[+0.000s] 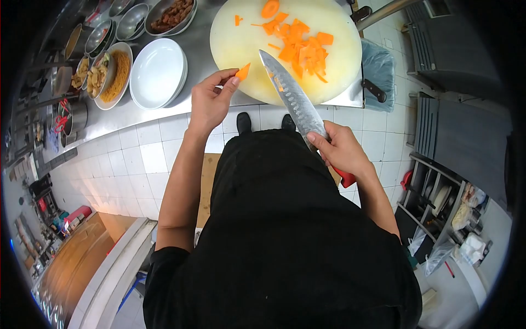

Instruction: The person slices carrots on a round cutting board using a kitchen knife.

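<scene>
Between the thumb and fingers of my left hand (212,98) is a thin orange carrot slice (243,72), held over the near left edge of the round cutting board (235,38). My right hand (341,147) grips a chef's knife (296,96) by its red handle. The blade points up and left, its tip above the board, with small carrot bits stuck to it. A pile of carrot slices (307,52) lies on the board's right half. At the far edge sits a thicker carrot piece (270,8).
Stacked white plates (159,74) stand left of the board. Beyond them are a bowl of yellow noodles (119,74), a bowl of brown meat pieces (174,15) and several metal bowls (132,22). Another knife (374,90) lies at the right edge, beside a lined bin (379,66).
</scene>
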`<state>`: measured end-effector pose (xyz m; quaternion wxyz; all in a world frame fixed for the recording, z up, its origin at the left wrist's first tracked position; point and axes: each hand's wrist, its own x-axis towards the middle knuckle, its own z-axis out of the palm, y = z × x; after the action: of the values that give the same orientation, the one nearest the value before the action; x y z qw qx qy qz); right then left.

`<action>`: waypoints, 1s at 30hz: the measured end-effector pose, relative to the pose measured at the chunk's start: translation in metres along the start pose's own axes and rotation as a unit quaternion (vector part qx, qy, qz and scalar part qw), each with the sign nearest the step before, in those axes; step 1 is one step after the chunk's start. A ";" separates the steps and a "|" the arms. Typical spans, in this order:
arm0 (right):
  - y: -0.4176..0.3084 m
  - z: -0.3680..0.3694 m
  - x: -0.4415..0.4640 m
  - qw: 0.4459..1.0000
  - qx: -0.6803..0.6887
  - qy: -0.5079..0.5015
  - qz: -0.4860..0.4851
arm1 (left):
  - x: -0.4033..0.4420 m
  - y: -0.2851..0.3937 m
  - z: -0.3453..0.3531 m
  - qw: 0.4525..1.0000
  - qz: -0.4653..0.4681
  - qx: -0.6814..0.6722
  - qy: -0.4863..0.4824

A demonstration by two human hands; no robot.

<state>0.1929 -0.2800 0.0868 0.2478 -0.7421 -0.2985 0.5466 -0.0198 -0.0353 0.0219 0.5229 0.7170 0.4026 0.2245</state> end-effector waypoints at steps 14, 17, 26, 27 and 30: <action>-0.010 -0.008 -0.002 0.973 -0.183 0.135 -0.049 | 0.008 0.007 0.004 0.999 -0.028 -0.002 -0.033; -0.015 -0.007 -0.004 0.982 -0.176 0.063 -0.027 | 0.011 0.019 0.006 0.990 -0.031 0.136 -0.020; 0.008 0.005 0.007 0.994 -0.096 -0.009 -0.047 | -0.003 0.010 0.007 0.919 0.284 0.268 0.055; 0.004 0.005 0.006 0.994 -0.095 -0.009 -0.047 | -0.004 0.003 0.007 0.918 0.291 0.269 0.030; -0.004 0.002 0.004 0.997 -0.062 -0.038 0.010 | -0.004 -0.012 0.011 0.907 0.318 0.270 0.055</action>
<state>0.1909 -0.2745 0.0858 0.1845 -0.7377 -0.3333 0.5574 -0.0179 -0.0434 0.0074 0.1868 0.9073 0.2266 0.3010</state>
